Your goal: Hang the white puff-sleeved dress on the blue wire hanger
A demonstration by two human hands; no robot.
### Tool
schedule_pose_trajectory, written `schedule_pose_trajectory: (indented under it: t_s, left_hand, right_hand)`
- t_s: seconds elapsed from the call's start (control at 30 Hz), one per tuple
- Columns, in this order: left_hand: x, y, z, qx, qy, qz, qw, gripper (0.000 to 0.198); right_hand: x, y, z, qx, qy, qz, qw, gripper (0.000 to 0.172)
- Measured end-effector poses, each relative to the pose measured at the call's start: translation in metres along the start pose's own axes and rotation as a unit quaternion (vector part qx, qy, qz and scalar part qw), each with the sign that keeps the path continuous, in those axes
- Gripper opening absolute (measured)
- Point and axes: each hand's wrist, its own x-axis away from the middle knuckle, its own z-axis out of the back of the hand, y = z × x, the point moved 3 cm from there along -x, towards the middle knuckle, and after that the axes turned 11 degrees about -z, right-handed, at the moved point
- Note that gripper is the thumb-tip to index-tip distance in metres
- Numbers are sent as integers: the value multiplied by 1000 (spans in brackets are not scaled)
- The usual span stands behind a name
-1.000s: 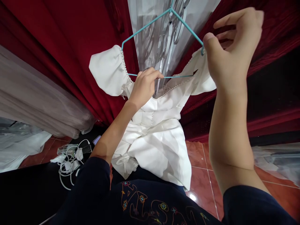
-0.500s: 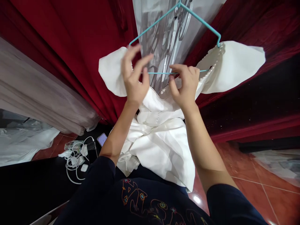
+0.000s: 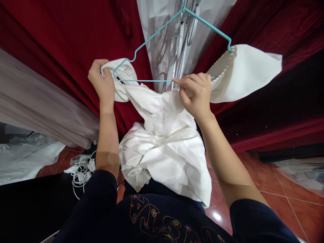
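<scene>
A white dress [image 3: 174, 162] with bead-trimmed edges and a buttoned bodice hangs in front of me, its skirt bunched at my lap. My left hand [image 3: 102, 81] grips the left puffed sleeve [image 3: 124, 69] at its beaded edge, out beyond the hanger's left end. The light-blue hanger [image 3: 162, 28] shows its left end bare, while its right shoulder sits inside the right sleeve [image 3: 250, 74]. My right hand [image 3: 196, 92] is closed on the hanger's lower bar near the bodice's neckline; its fingertips partly hide the grip.
Red curtains [image 3: 121, 33] hang on both sides, with sheer pale fabric [image 3: 159, 44] between them. White cables [image 3: 82, 173] lie tangled on a black surface [image 3: 37, 199] at the lower left. Red tiles [image 3: 280, 189] cover the floor at the right.
My left hand has moved left and taken hold of the left sleeve, which is now off the hanger's end. The bodice is spread flatter, and the hanger has shifted slightly left.
</scene>
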Motion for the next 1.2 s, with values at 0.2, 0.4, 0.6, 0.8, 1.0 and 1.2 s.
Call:
schedule_pose_trajectory:
  t_s: [0.2,0.4,0.6,0.8,1.0,1.2]
  left_hand:
    - [59,91,1,109,-188,-139,966,18]
    - [58,155,-2,146,-166,-227,949,33]
    - [42,160,-21,104,-221,-146,959,42]
    - [54,171,-31,62,-212,-150,964,33]
    - [53,173,-33,55,-209,-154,964,28]
    - [46,167,-25,60,-218,-150,962,25]
  right_hand:
    - [0,-6,-8,-36,-15,-8,999,41]
    - [3,-8,-13,-29,2,14,999,42]
    - [4,-9,15,-21,47,90,995,38]
    - [-18,49,53,38,214,26,976,50]
    - [-35,64,56,102,196,-54,974,54]
    - [-53,56,77,25,94,-59,994,21]
